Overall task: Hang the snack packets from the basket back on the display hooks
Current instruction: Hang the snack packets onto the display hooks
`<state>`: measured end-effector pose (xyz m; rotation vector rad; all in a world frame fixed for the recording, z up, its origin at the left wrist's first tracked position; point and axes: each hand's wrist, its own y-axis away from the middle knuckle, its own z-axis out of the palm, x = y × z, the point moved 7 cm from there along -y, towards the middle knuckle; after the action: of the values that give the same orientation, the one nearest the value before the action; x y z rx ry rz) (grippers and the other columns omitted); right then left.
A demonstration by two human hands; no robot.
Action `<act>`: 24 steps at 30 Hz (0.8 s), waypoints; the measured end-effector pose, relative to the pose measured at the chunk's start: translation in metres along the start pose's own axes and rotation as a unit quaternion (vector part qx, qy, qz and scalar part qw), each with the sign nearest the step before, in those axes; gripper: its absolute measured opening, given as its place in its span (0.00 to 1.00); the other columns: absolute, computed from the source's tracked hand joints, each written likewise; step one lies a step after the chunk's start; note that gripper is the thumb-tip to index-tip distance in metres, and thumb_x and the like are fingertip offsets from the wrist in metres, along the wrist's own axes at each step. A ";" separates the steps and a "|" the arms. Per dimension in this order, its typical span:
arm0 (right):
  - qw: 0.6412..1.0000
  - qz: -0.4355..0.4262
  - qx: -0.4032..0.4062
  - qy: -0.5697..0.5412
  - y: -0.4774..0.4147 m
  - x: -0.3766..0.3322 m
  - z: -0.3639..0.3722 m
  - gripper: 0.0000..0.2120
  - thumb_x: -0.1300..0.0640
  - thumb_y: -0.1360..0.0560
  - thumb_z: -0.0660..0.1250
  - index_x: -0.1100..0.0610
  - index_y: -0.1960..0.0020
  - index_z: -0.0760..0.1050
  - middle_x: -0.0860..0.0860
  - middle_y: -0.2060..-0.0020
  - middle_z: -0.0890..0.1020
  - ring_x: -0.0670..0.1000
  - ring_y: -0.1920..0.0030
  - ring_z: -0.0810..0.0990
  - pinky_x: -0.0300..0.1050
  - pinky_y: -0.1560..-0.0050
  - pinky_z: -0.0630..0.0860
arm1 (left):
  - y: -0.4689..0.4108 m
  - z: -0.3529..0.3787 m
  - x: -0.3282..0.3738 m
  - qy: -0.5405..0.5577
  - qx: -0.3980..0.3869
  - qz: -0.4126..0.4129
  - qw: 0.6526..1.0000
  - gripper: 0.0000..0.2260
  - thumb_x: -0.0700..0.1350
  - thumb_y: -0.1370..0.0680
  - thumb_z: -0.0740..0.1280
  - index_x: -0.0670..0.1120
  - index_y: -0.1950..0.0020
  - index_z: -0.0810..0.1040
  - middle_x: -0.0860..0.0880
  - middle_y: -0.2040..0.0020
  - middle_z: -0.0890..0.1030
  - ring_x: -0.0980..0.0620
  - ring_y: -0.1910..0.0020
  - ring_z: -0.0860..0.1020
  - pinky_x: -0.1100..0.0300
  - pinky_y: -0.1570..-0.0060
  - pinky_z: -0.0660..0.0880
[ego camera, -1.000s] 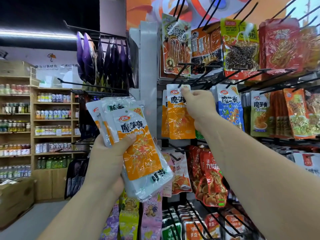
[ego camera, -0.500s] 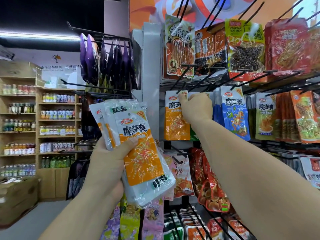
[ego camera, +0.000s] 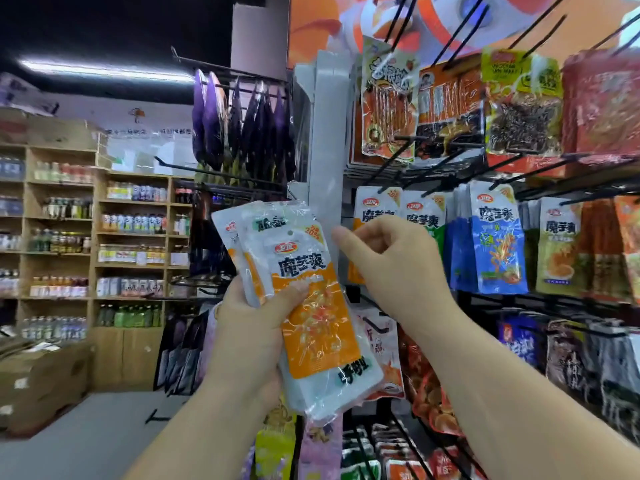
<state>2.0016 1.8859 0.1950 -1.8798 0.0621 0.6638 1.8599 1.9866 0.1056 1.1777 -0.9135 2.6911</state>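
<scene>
My left hand [ego camera: 249, 337] grips a stack of orange-and-white snack packets [ego camera: 311, 323], held upright in front of the display rack, thumb across the front packet. My right hand [ego camera: 398, 268] hovers just right of the stack's top edge with its fingers loosely curled and holding nothing; the index finger points toward the front packet. Behind that hand, matching orange packets [ego camera: 377, 209] hang on a black display hook [ego camera: 388, 164] at the left end of the middle row.
Blue packets [ego camera: 498, 244] and green ones [ego camera: 561, 247] hang to the right. More hooks with snacks fill the rows above and below. Purple bags [ego camera: 242, 126] hang on the left rack. Wooden shelves of bottles [ego camera: 131, 237] and a cardboard box [ego camera: 45, 382] stand far left.
My right hand let go of the orange packet it pushed onto the hook and drew back down to the stack. The stack in my left hand has come closer to it.
</scene>
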 end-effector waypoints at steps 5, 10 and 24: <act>0.993 0.055 -0.078 -0.066 0.016 -0.004 0.030 0.19 0.35 0.29 0.75 0.46 0.47 0.79 0.43 0.58 0.80 0.43 0.57 0.79 0.41 0.58 0.76 | 0.004 0.014 0.010 0.010 -0.028 0.017 0.999 0.23 0.38 0.31 0.75 0.45 0.35 0.81 0.38 0.48 0.87 0.36 0.53 0.87 0.43 0.58 0.85; 0.988 0.040 -0.018 -0.151 0.019 -0.002 0.032 0.10 0.42 0.27 0.77 0.46 0.56 0.78 0.43 0.62 0.81 0.44 0.60 0.79 0.44 0.58 0.77 | 0.003 0.018 0.011 0.012 -0.029 0.019 0.999 0.24 0.39 0.33 0.76 0.46 0.37 0.81 0.39 0.48 0.87 0.38 0.53 0.87 0.43 0.57 0.85; 0.977 0.055 -0.040 -0.201 0.015 0.010 0.024 0.06 0.51 0.22 0.74 0.49 0.48 0.78 0.49 0.61 0.87 0.49 0.62 0.86 0.51 0.58 0.84 | 0.003 0.019 0.006 0.039 -0.009 0.017 0.999 0.19 0.40 0.26 0.74 0.46 0.36 0.80 0.41 0.46 0.87 0.39 0.51 0.87 0.45 0.57 0.85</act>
<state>1.9949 1.9036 0.1714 -1.7921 -0.1242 1.1267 1.8676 1.9728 0.1181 1.0556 -0.9537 2.7270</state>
